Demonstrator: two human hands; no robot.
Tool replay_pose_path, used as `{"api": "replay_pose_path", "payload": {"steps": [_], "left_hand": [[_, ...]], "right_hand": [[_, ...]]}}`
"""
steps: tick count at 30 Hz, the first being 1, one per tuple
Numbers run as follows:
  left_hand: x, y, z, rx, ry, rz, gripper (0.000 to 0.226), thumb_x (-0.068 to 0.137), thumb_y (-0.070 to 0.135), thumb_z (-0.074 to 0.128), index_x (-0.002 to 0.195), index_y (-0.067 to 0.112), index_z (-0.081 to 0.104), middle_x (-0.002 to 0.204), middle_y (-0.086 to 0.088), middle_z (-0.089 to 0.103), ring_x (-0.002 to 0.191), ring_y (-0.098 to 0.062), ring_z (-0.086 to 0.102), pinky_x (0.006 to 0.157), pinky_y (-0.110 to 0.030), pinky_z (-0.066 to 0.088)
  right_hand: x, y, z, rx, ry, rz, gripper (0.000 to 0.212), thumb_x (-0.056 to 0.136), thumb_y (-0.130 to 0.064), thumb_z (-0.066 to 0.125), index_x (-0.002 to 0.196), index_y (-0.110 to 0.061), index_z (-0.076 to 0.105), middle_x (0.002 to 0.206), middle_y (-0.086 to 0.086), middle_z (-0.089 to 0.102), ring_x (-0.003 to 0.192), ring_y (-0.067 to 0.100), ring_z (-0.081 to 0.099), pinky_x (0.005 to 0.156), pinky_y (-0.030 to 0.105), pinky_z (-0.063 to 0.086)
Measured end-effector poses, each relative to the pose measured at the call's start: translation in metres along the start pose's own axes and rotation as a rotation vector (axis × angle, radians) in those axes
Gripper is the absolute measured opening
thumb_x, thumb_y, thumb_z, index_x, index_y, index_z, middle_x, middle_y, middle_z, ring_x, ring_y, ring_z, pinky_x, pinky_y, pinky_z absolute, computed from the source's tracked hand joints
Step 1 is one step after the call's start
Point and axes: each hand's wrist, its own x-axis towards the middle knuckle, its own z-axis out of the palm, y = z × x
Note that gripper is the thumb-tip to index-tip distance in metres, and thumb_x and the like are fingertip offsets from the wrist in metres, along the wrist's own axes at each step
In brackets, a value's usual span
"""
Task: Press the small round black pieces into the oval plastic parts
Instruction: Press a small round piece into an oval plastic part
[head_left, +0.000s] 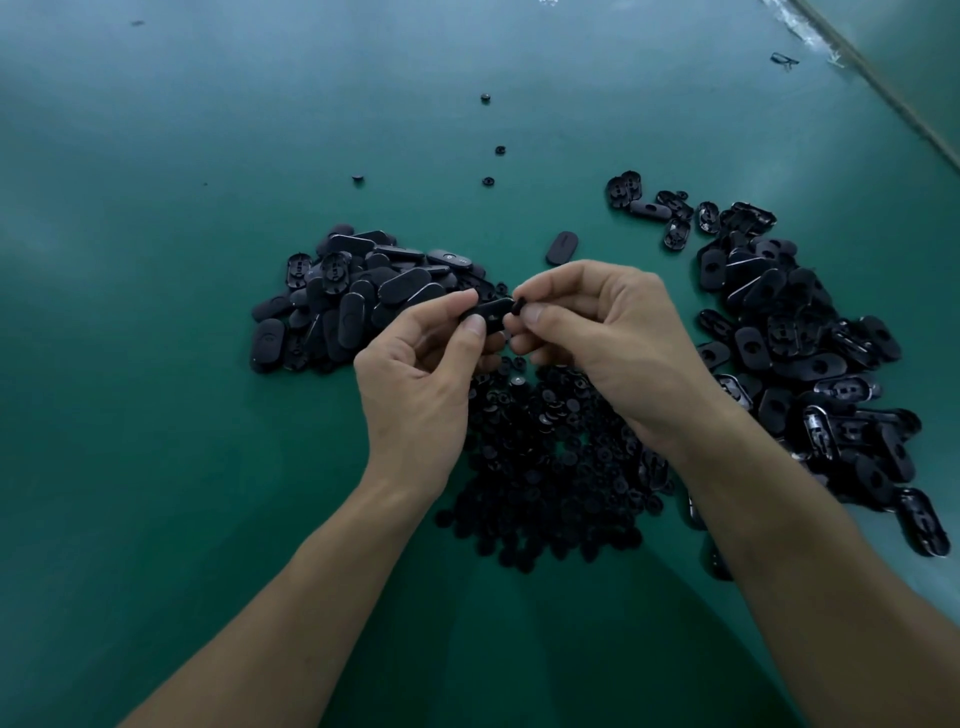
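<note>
Nearest on the green desk (156, 415) lay a heap of small round black pieces (545, 467). Above it the left hand (415, 384) pinched an oval black plastic part (491, 312); the right hand (613, 343) pinched a single round black piece (518, 307) at its end. Heaps of oval parts (353, 296) lay beyond.

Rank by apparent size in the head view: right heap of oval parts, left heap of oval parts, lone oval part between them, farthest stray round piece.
1. right heap of oval parts, partly behind a forearm
2. left heap of oval parts
3. lone oval part
4. farthest stray round piece, shrunk further by distance
</note>
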Motion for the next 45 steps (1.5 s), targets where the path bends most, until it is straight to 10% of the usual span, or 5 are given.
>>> {"api": "replay_pose_path", "payload": {"steps": [12, 17, 45], "left_hand": [[-0.001, 0.001, 0.0, 0.013, -0.02, 0.003, 0.018, 0.095, 0.001, 0.066, 0.104, 0.015, 0.072, 0.088, -0.001, 0.078, 0.082, -0.018, 0.076, 0.073, -0.023, 0.059], [-0.001, 0.002, 0.001, 0.029, -0.029, -0.012, 0.018, 0.094, -0.001, 0.067, 0.106, 0.01, 0.073, 0.088, -0.002, 0.078, 0.083, -0.018, 0.076, 0.076, -0.024, 0.059], [0.001, 0.003, -0.002, 0.088, -0.061, 0.009, 0.014, 0.094, 0.003, 0.068, 0.105, 0.011, 0.068, 0.094, -0.003, 0.075, 0.085, -0.017, 0.072, 0.079, -0.033, 0.059]], "right_hand": [[0.001, -0.003, 0.002, -0.434, 0.062, -0.115, 0.016, 0.091, -0.014, 0.071, 0.102, -0.024, 0.079, 0.084, -0.008, 0.076, 0.08, 0.007, 0.071, 0.081, 0.033, 0.06], [0.001, -0.006, 0.007, -0.57, 0.077, -0.186, 0.014, 0.089, -0.014, 0.073, 0.098, -0.026, 0.072, 0.076, -0.013, 0.071, 0.072, -0.003, 0.066, 0.068, 0.012, 0.052], [-0.008, -0.005, 0.027, -0.58, 0.123, -0.217, 0.021, 0.093, -0.005, 0.065, 0.106, -0.015, 0.078, 0.09, -0.007, 0.074, 0.077, -0.01, 0.065, 0.068, -0.002, 0.043]]}}
